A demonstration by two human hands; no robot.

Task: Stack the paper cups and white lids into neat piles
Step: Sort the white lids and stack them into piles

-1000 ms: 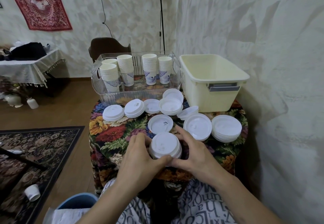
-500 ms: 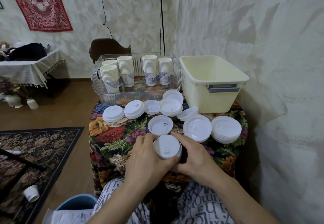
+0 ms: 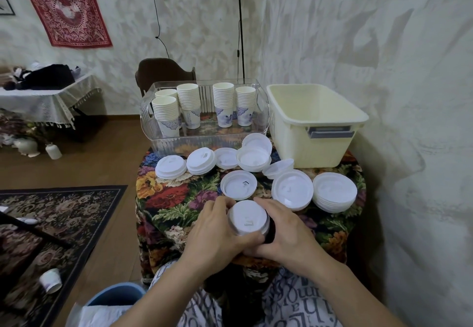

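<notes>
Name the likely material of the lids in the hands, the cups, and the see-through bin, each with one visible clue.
Held lid stack: probably thin moulded plastic, matte white, with raised rims.
Cups: likely paper, with rolled rims and blue print.
Bin: clear rigid plastic, glossy and ribbed.

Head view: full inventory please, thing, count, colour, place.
cup stacks: five, white with blue print, upright in the clear bin
clear bin: one, transparent, back of table
tub: one, cream, back right of table
lid piles: several piles and single lids, white, spread over the table middle; exact count unclear
held lid stack: one, white, near table edge between the hands
tablecloth: one, floral, covers table
loose cup: one, white, on its side on the floor left
bucket: one, blue, floor near the knees
left hand: grips the held lid stack
right hand: grips the same stack
</notes>
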